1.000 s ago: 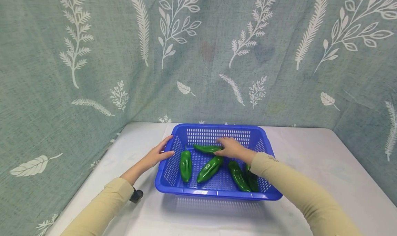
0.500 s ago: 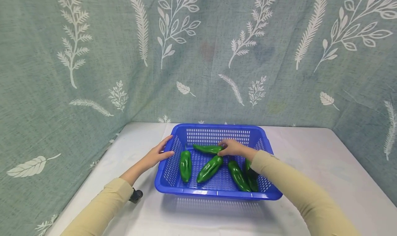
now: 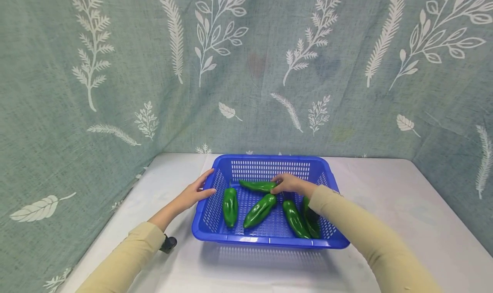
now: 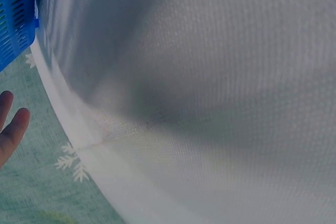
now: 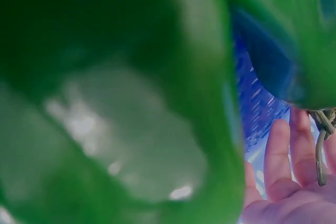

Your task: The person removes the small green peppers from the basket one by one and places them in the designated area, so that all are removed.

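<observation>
Narrow grip: right hand (image 3: 290,183) at the three-o'clock end of the back pepper (image 3: 256,185); pinching or not, we can't tell. Lies toward twelve o'clock in the basket (image 3: 269,157). We guess light, stiff, slick; grab mid-body.

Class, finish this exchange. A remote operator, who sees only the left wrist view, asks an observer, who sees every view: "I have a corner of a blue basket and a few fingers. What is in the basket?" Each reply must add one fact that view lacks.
Observer: Green peppers; at least five show in the head view.

Operator: Is anyone working inside?

Observer: Yes, the right hand is inside the basket, its fingertips at the right end of the rearmost pepper.

Operator: Which pepper is nearest the left hand?

Observer: The leftmost pepper, lying roughly front to back near the basket's left wall.
</observation>
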The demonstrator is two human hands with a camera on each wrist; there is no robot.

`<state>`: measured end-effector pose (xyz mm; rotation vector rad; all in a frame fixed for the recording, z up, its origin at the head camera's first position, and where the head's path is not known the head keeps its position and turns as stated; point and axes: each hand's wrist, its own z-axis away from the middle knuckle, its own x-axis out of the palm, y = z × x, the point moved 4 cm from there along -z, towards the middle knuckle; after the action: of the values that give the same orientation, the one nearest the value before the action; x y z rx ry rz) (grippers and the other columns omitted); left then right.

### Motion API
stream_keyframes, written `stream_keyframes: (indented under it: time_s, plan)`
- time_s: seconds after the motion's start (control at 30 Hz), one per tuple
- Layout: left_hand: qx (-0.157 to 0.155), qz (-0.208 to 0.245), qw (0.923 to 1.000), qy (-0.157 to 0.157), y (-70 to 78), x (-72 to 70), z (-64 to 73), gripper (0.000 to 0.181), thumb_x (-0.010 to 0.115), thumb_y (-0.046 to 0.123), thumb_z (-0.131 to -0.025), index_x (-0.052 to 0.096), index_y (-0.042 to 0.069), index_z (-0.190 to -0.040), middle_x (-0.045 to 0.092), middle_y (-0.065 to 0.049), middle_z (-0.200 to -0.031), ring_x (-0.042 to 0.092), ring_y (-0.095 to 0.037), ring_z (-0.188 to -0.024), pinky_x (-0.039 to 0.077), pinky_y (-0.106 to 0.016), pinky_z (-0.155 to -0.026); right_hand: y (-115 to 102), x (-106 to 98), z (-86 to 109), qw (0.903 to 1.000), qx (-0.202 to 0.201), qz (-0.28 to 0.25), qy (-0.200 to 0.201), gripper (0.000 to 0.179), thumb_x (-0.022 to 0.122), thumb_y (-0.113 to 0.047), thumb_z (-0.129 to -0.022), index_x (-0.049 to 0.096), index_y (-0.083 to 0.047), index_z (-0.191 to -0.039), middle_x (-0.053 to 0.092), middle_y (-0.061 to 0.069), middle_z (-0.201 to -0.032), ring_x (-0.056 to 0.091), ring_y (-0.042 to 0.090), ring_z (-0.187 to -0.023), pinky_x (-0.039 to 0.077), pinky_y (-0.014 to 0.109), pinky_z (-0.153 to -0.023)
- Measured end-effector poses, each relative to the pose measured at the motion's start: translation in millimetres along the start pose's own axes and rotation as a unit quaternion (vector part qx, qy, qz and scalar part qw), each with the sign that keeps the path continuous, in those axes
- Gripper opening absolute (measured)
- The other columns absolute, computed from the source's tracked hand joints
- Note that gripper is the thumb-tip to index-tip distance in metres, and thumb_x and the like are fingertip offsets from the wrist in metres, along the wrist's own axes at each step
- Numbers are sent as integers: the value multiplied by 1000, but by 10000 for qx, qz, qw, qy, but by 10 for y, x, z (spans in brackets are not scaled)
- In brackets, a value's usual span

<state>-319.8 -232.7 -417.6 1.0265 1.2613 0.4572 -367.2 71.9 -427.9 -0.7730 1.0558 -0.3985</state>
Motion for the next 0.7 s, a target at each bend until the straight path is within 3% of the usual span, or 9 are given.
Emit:
stream_keyframes:
  time_s: [0.3,0.53,0.7]
  plan:
    - [52,-28,10000,15,-12,-2,-6,70,56,29,-89,19,16,-147,33,-27,-141,39,-44,-124,36,-55,-98,-9,23,-30,9992,-329,160,-165,57,74,-13,-73,53,-2,-126,58,18,-113,56,29,-102,45,41,-90]
    - [63,-15,10000,3,7,-3,3,70,55,29,-90,18,15,-147,33,-27,-141,37,-44,-125,35,-55,-99,-22,85,-33,9976,-369,530,-241,60,74,-21,-73,52,-3,-126,55,19,-122,53,32,-111,42,43,-94]
    - [24,5,10000,-16,7,0,4,70,55,30,-90,17,15,-147,31,-27,-142,35,-44,-126,34,-56,-99,-48,124,-14,9976,-402,492,-272,57,72,-23,-77,52,-4,-127,54,18,-124,53,32,-112,41,44,-95]
